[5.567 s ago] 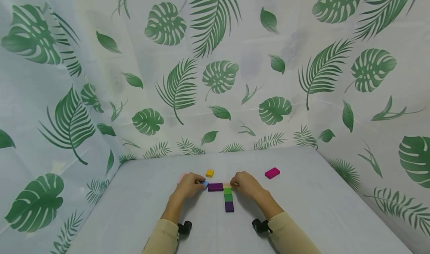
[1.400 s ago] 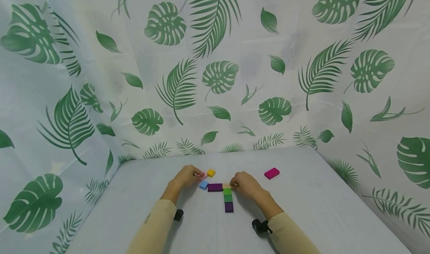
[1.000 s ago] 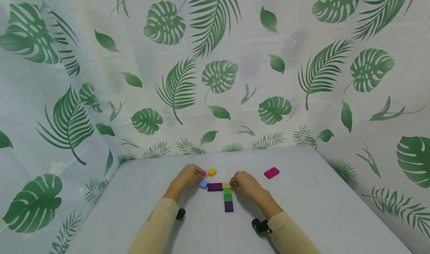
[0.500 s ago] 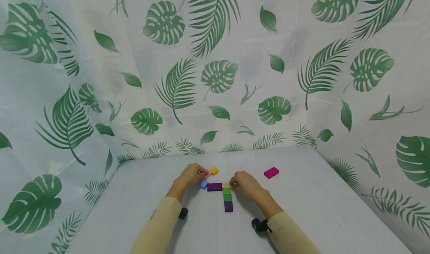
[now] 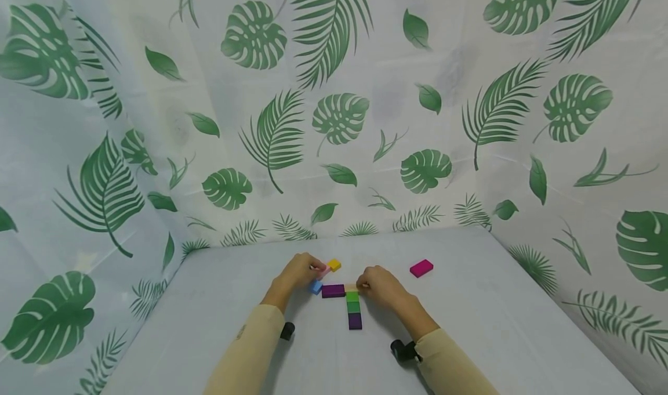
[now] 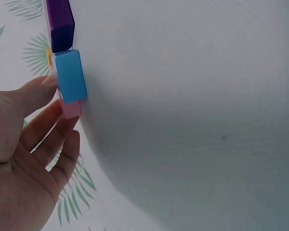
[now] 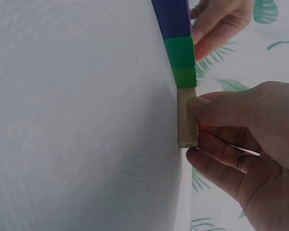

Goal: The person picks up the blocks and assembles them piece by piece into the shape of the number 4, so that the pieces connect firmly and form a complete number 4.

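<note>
My left hand (image 5: 298, 271) pinches a pink block (image 6: 71, 109) between thumb and fingers, close behind a light blue block (image 6: 71, 77). At the pink block's far end sits a yellow block (image 5: 334, 264); whether they touch is hard to tell. A purple block (image 5: 333, 291) lies just right of the blue one. My right hand (image 5: 383, 286) holds a plain wooden block (image 7: 186, 120), thumb on one side and fingers behind. That wooden block adjoins the purple one, and two green blocks (image 5: 353, 301) and a dark purple block (image 5: 355, 321) run from it toward me.
A magenta block (image 5: 421, 268) lies apart at the back right of the white-covered table (image 5: 449, 337). Leaf-print curtain (image 5: 339, 151) encloses the table at the back and both sides. A black wrist camera (image 5: 403, 350) sits at my right sleeve.
My left hand has left the blue block, taken the pink block and brought it right beside the yellow one. The yellow block has shifted right and slightly back. My right hand stays put.
</note>
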A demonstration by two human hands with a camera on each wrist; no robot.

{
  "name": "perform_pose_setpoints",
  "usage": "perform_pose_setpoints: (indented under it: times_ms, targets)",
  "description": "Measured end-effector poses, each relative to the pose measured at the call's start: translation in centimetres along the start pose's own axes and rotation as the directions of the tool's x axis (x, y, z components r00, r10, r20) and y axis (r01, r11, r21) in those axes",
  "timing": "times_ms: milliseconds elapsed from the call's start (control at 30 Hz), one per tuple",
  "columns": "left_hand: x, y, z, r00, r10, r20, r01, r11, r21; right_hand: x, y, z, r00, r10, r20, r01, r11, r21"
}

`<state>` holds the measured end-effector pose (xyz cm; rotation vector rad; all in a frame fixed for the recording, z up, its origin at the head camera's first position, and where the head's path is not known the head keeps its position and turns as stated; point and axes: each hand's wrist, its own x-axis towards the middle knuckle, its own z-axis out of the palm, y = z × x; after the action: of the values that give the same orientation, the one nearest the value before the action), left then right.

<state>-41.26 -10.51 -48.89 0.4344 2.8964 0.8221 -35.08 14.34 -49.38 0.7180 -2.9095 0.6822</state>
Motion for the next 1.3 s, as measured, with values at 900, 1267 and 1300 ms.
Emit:
perform_pose_setpoints:
  times_ms: [900,1267,1300]
  targets:
    - [0.04,0.69,0.58,0.998,-0.053,-0.022,0.053,0.998,-0.017,-0.18,-0.13,-0.02,1.0,-0.022,-0.017,0.022,1.0,-0.003]
    - [-0.22,0.84,0.57,0.999,-0.035,-0.004,0.034,0.999,-0.014,-0.19,-0.26,-0.17,1.0,0.002,-0.005,-0.002,1.0,0.002]
    - [-0.24,0.87,0.57,0.999,-0.034,-0.003,0.034,0.999,-0.013,-0.17,-0.25,-0.18,1.0,0.003,-0.004,-0.003,1.0,0.0]
